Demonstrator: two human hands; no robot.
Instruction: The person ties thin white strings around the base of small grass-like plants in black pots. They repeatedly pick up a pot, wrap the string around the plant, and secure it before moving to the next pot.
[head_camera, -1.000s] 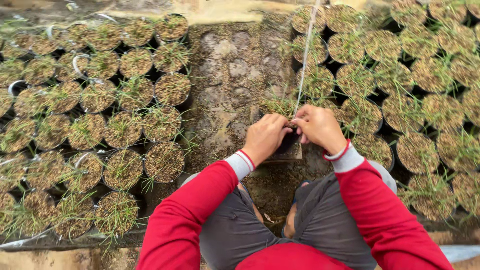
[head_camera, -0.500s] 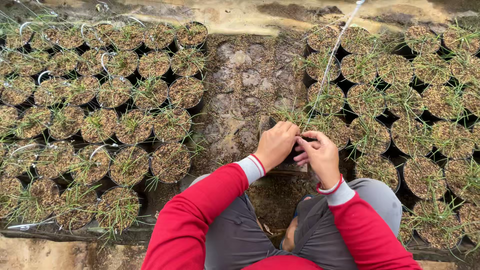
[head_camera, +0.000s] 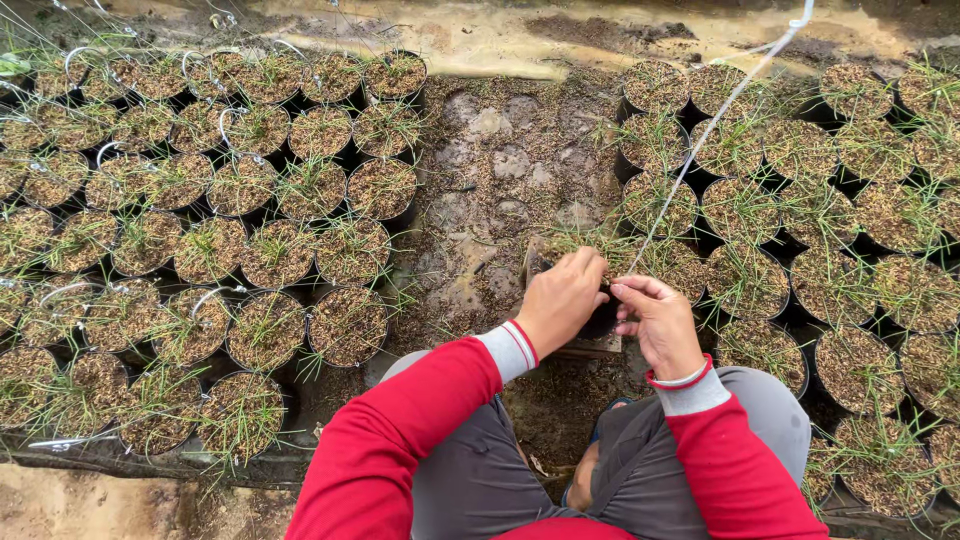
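Fingers (head_camera: 590, 270) of both hands clamped on small black pot (head_camera: 600, 322), seedling pots (head_camera: 345, 325) either side

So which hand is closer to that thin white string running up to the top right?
Right. The right hand has its fingertips at the string's lower end; the left hand is beside it, slightly farther left.

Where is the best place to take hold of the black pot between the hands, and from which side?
Probably by the rim of the black pot, from above with both hands, one each side. The pot stands upright and open upward, its lower wall hidden behind the left hand and right hand.
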